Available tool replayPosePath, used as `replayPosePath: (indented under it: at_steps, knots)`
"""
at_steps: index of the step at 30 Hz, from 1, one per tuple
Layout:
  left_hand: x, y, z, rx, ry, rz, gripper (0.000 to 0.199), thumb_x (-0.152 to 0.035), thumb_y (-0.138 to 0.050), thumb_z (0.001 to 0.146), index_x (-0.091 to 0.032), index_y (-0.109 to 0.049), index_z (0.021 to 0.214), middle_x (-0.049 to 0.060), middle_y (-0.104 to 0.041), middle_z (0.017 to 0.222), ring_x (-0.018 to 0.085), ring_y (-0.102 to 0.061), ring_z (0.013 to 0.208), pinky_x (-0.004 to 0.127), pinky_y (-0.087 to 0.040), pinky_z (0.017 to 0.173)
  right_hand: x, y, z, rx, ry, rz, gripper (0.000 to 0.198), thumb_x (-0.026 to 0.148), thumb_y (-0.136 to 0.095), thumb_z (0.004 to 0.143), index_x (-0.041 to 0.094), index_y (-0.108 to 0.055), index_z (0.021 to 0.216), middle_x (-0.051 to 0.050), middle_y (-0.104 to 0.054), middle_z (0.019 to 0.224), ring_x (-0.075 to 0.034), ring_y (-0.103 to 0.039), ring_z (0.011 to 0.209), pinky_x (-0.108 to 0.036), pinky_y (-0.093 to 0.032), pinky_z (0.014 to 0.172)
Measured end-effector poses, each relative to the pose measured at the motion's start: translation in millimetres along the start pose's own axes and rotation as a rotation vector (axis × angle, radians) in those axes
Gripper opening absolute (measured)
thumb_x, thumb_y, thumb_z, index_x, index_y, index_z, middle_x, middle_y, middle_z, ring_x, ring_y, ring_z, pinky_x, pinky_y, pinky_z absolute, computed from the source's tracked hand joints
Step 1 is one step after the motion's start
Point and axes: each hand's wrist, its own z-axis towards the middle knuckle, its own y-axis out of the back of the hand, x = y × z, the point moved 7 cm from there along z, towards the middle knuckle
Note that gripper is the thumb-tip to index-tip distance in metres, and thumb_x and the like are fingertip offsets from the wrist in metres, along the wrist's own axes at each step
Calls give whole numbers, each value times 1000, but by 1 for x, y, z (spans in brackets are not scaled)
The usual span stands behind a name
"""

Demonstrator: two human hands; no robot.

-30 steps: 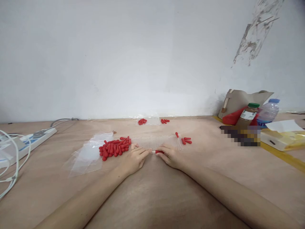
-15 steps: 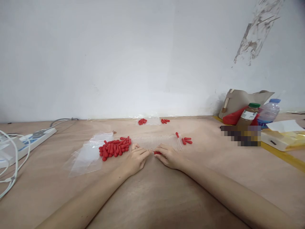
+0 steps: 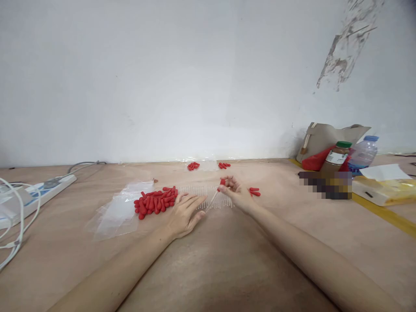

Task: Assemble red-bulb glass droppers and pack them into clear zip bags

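My right hand (image 3: 236,193) pinches the red rubber bulb of a glass dropper (image 3: 213,201), its clear tube slanting down to the left. Its lower end comes near my left thumb; I cannot tell whether they touch. My left hand (image 3: 186,214) is open, palm down, with its fingers reaching over the left part of a row of glass tubes (image 3: 198,191). Left of that hand lies a pile of red rubber bulbs (image 3: 155,202). Just right of my right hand are a few loose red bulbs (image 3: 255,191).
Clear plastic bags (image 3: 118,216) lie left of the pile. A power strip (image 3: 48,190) with white cables is at far left. Near the wall sits a clear pack with red bulbs (image 3: 193,166). A bottle with a green cap (image 3: 338,157), a plastic bottle (image 3: 364,154) and a bag (image 3: 320,136) stand right.
My right hand has lifted up and slightly right with the dropper, which now tilts with its bulb upward. My left hand has let go and its fingers have spread.
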Motion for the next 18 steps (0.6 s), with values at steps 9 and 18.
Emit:
replayPosePath:
  at_steps: [9,18]
  knots:
    - [12,-3,2,-14,135,51,20,-26,-47,83,-20,-59,98,7,-58,101,21,-50,95,44,-26,90,-39,128,20,-389,-372,-530,31,31,-52,70,14,-62,94,-5,-64,72,-14,-58,63,-24,-43,56]
    - [11,-4,3,23,150,58,18,-24,-47,82,-21,-60,94,6,-58,97,21,-50,92,43,-28,88,-68,105,15,-354,-414,-798,38,41,-57,66,17,-60,95,-7,-66,83,-20,-59,80,-29,-41,69]
